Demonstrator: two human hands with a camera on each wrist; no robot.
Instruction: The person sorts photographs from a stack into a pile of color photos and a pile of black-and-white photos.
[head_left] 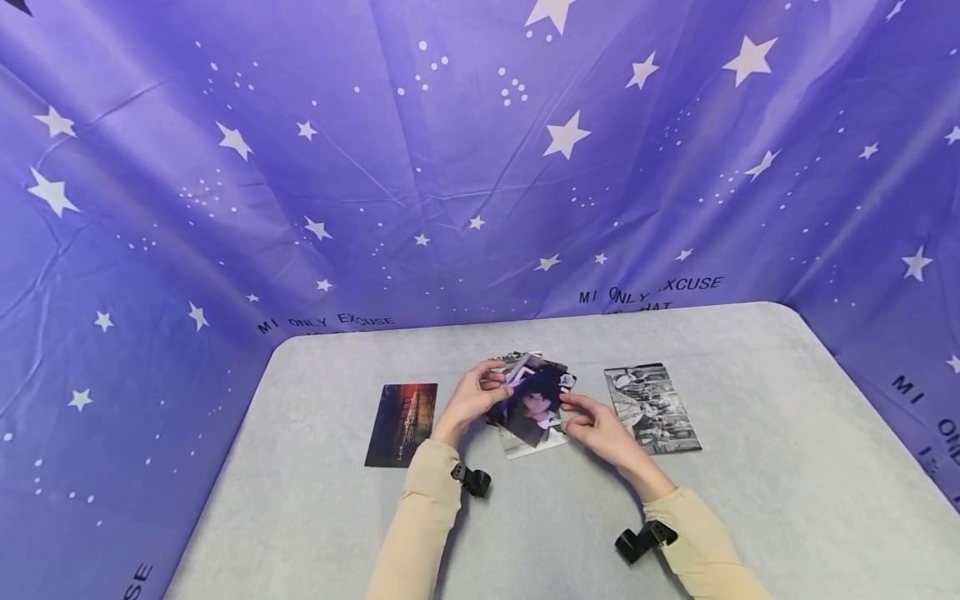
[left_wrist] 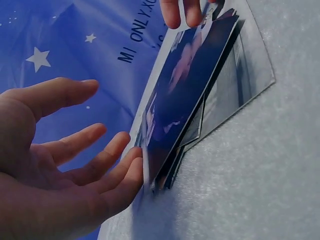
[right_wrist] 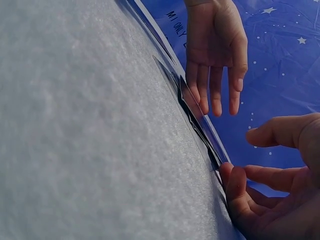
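Note:
A loose pile of glossy photo prints (head_left: pixel 534 410) lies in the middle of the table, its pieces fanned at different angles. On top is a dark purple print showing a person. My left hand (head_left: pixel 468 404) is at the pile's left side; in the left wrist view its lower fingertips (left_wrist: pixel 134 159) meet the edge, with the thumb raised apart. At the opposite side is my right hand (head_left: pixel 600 429). Its fingertips (right_wrist: pixel 235 181) are right at the pile's edge in the right wrist view, and the thumb stands away from the prints.
A dark red and blue print (head_left: pixel 402 425) lies left of the pile. To the right is a black-and-white print (head_left: pixel 654 408) of a crowded scene. A purple cloth (head_left: pixel 450 167) with white stars hangs behind and beside the grey table (head_left: pixel 300 533). Black straps (head_left: pixel 471 480) circle both wrists.

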